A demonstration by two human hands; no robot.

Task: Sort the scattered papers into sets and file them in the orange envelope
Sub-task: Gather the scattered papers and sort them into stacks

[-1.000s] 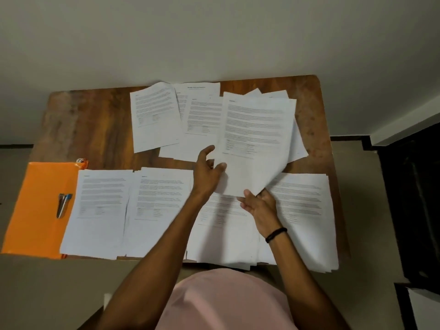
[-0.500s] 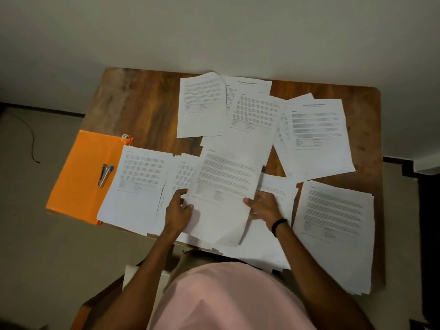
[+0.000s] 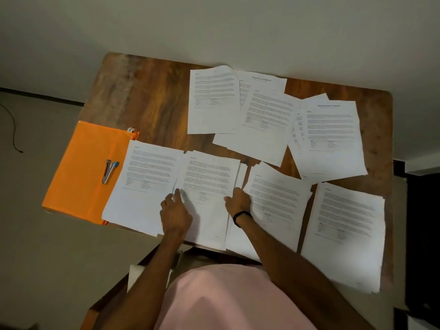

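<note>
The papers are lying in two rows on the desk (image 3: 147, 96). In the near row four piles are sitting side by side: the first pile (image 3: 142, 182) is overlapping the right edge of the envelope (image 3: 81, 167), the second pile (image 3: 209, 182) is lying just beside it, the third pile (image 3: 276, 206) is tilting slightly, and the fourth pile (image 3: 345, 234) is overhanging the near edge of the desk. In the far row loose sheets (image 3: 266, 120) are overlapping one another in a fan.

The left hand (image 3: 176, 210) is resting on the left edge of the second pile, its fingers released and straight, pressing the top sheet flat. The right hand (image 3: 238, 201) is touching the right edge of that same pile with bent fingers; I cannot tell whether it is grasping the sheet.

The envelope is lying flat at the desk's left end, partly jutting past the edge, and a stapler (image 3: 108, 171) is lying on it. A black band (image 3: 241, 216) is circling the right wrist.
</note>
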